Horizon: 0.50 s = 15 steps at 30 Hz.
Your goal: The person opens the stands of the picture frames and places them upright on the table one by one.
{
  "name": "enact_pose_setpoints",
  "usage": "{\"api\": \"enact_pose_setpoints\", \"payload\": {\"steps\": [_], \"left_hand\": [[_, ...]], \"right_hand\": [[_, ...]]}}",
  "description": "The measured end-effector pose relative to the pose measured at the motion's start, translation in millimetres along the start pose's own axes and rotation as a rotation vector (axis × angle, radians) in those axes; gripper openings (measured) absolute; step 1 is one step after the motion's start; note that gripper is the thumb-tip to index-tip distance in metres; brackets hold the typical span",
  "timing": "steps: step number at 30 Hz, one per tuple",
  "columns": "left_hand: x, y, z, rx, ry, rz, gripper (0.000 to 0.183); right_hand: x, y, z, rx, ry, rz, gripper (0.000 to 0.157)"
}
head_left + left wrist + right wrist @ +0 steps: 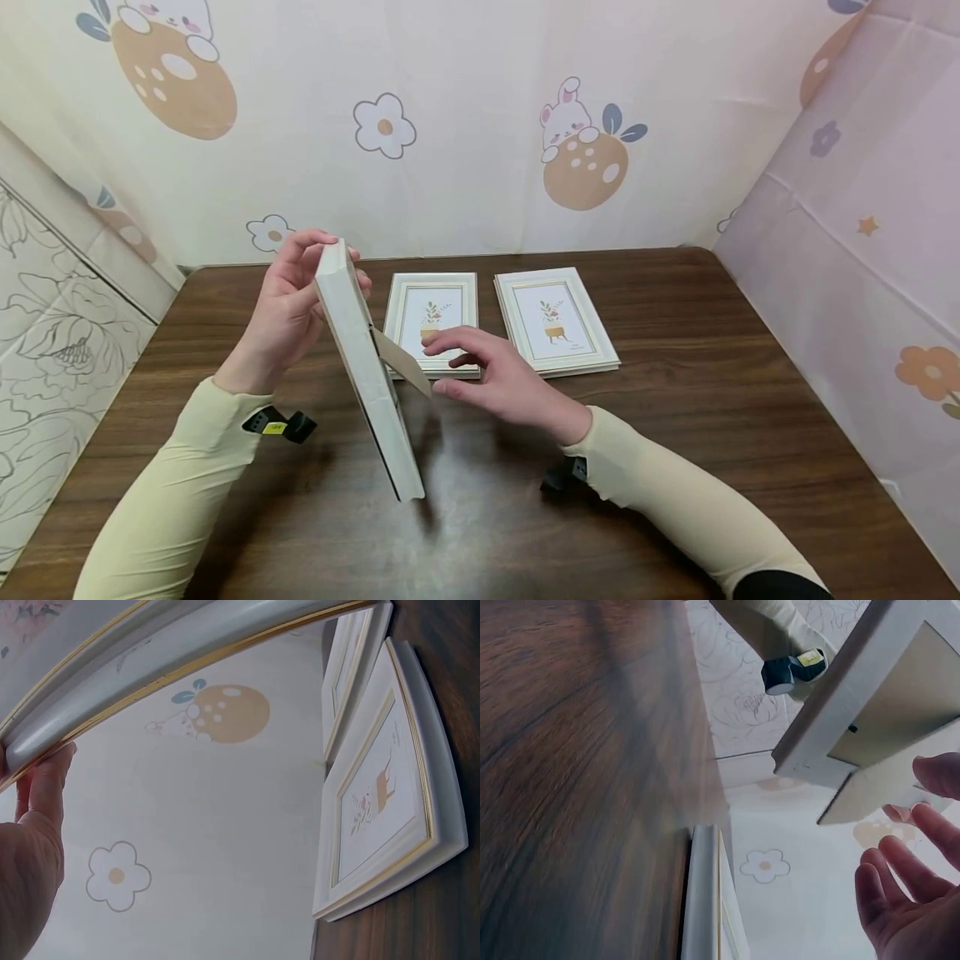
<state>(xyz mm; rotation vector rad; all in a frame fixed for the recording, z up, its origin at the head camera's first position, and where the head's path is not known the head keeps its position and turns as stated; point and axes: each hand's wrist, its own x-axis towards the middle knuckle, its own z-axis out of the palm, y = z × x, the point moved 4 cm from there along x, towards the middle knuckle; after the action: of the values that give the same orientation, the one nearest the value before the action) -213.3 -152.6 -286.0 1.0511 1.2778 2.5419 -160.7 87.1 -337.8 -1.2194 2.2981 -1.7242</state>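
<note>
My left hand (288,304) grips a white picture frame (367,375) by its upper end, holding it tilted above the table. In the left wrist view, the front of this frame (150,664) shows a gold inner line. A beige stand flap (402,363) sticks out from its back. In the right wrist view the beige backing (904,697) and the flap (885,780) both show. Close to the flap's free end is my right hand (510,379), its fingers loosely bent and holding nothing; whether a fingertip touches the flap I cannot tell.
Two white frames with plant pictures lie face up at the back of the brown wooden table (675,400): a left one (396,308), partly behind my right hand, and a right one (592,329) that looks stacked. A patterned curtain (465,200) hangs behind.
</note>
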Motion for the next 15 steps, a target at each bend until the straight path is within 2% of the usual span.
{"api": "enact_pose_setpoints", "payload": {"steps": [10,15], "left_hand": [[1.8,-2.0,0.2,-0.011,0.012,0.002,0.031],[2.4,-2.0,-0.7,-0.011,0.016,-0.004,0.031]], "right_hand": [[5.4,0.4,9.8,0.106,0.024,-0.011,0.042],[7.6,0.7,12.3,0.119,0.038,-0.020,0.044]]}}
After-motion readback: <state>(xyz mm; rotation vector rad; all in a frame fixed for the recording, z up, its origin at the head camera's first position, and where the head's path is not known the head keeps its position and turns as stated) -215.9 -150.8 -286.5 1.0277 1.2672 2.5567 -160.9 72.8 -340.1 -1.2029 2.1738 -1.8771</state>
